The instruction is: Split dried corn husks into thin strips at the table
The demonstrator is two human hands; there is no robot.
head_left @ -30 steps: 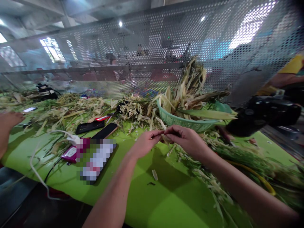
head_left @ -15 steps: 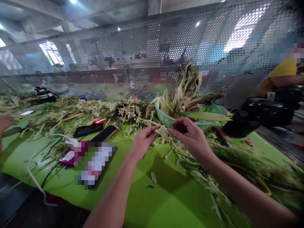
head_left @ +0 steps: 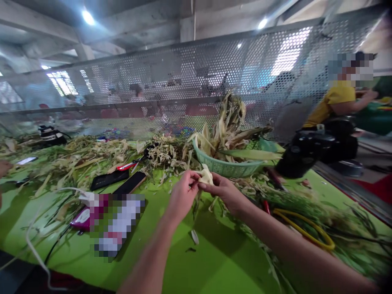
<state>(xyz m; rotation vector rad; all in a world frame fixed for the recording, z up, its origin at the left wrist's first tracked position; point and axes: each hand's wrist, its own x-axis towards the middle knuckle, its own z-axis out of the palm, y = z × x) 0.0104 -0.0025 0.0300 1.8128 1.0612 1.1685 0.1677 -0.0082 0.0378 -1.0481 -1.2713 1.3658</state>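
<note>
Over the green table (head_left: 226,261) my two hands meet around a pale, folded piece of corn husk (head_left: 206,175). My left hand (head_left: 185,192) pinches its left side between thumb and fingers. From the right, my right hand (head_left: 225,192) grips the same piece, thumb in front. Thin strands hang down below the fingers. Just behind the hands stands a light green plastic basket (head_left: 214,162) heaped with dry corn husks (head_left: 229,126). A small loose husk scrap (head_left: 194,237) lies on the table beneath my hands.
Two dark phones (head_left: 131,182), a red cutter (head_left: 126,166), a purple packet (head_left: 84,218) and a white cable (head_left: 33,245) lie at left. Husk scraps (head_left: 171,153) spread along the back by a perforated metal screen (head_left: 171,90). At right are a yellow loop (head_left: 306,228) and a seated person (head_left: 333,102).
My hands have come together, and my right hand has moved left onto the husk piece. The view has shifted, showing more of the basket and the person at right.
</note>
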